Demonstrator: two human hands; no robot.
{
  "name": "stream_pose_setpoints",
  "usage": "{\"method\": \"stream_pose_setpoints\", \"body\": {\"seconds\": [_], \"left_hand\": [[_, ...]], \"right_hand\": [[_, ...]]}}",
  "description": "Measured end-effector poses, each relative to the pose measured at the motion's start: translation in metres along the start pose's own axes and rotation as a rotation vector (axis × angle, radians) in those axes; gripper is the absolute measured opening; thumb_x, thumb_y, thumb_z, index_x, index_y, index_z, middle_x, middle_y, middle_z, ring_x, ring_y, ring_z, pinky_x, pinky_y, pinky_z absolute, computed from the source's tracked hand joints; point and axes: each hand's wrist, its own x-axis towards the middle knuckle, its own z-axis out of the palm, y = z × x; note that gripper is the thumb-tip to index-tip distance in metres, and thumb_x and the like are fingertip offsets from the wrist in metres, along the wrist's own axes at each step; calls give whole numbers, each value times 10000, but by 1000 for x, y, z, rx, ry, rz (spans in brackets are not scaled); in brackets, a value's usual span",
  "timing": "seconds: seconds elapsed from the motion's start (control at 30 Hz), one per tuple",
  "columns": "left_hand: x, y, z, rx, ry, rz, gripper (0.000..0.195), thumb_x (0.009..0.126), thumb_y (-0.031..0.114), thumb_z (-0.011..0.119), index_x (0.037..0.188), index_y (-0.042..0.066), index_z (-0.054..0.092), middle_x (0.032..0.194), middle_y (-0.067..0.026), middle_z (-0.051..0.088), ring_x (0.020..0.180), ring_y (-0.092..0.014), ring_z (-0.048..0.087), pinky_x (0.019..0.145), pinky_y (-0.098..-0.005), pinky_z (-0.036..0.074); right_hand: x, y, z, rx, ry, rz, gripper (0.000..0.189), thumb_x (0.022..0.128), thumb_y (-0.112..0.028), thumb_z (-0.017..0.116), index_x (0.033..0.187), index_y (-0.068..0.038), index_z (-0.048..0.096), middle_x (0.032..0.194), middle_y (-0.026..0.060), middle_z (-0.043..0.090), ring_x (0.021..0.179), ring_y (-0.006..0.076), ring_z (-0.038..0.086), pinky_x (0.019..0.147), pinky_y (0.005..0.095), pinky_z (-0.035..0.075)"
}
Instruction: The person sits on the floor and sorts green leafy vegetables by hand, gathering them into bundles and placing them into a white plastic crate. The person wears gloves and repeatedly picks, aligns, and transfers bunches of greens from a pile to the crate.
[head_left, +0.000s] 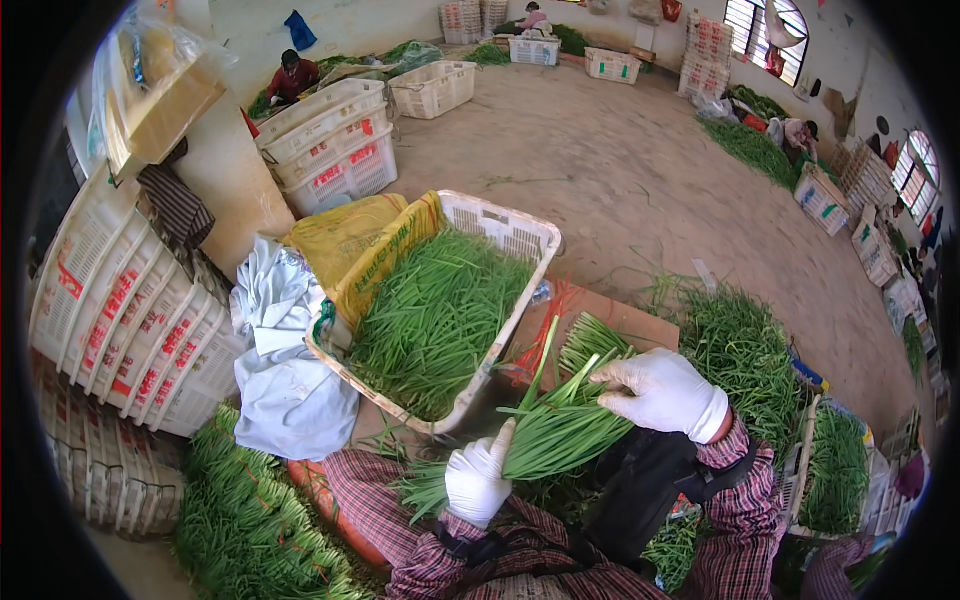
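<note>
A white glove covers my left hand (480, 476), which is closed around the leafy end of a loose bunch of green chives (562, 435). The bunch lies slanted over my lap, its pale stem ends pointing up and away. My right hand (664, 390), also gloved in white, is at the right side of the bunch. Its thumb and fingers are bent beside the stalks, and whether they grip any is unclear. Just beyond, a neat bundle of chives (592, 341) rests on a brown board (641, 319), near red ties (551, 322).
A white plastic crate (499, 217) of chives, partly lined with yellow sacking (345, 236), stands ahead. Loose chives (739, 352) heap at right; tied bundles (255, 517) lie at left. Stacked crates (135, 315) and pale cloth (296, 390) are left. Several people work farther off.
</note>
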Motion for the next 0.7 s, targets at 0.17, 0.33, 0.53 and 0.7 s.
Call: {"method": "stream_pose_setpoints", "body": {"seconds": [0.17, 0.33, 0.53, 0.7], "left_hand": [[1, -1, 1, -21, 15, 31, 1024, 599, 34, 743, 1579, 185, 484, 1028, -83, 668, 816, -336, 624, 697, -468, 496], [1, -1, 2, -57, 4, 55, 1003, 605, 29, 737, 1568, 170, 496, 1013, -88, 672, 834, -341, 639, 694, -477, 510], [1, 3, 5, -67, -8, 61, 982, 613, 29, 736, 1559, 171, 512, 999, -90, 674, 824, -341, 643, 690, -481, 517], [-3, 3, 6, -68, -83, 0, 827, 717, 98, 775, 1511, 209, 571, 992, -79, 671, 829, -335, 646, 723, -461, 516]], "right_hand": [[7, 4, 8, 85, -65, -59, 370, 919, -297, 712, 1227, -94, 747, 896, 149, 759, 839, 356, 733, 763, 445, 581], [11, 0, 13, 85, -16, 76, 304, 896, -371, 746, 1043, -105, 766, 846, 128, 749, 786, 359, 725, 711, 450, 570], [26, -1, 34, -135, 237, 33, 240, 846, -337, 804, 804, -134, 683, 709, 90, 687, 656, 330, 689, 615, 443, 534], [31, -6, 31, -10, 418, 75, 227, 852, -296, 802, 819, -115, 669, 715, 97, 686, 655, 338, 685, 612, 437, 537]]}}
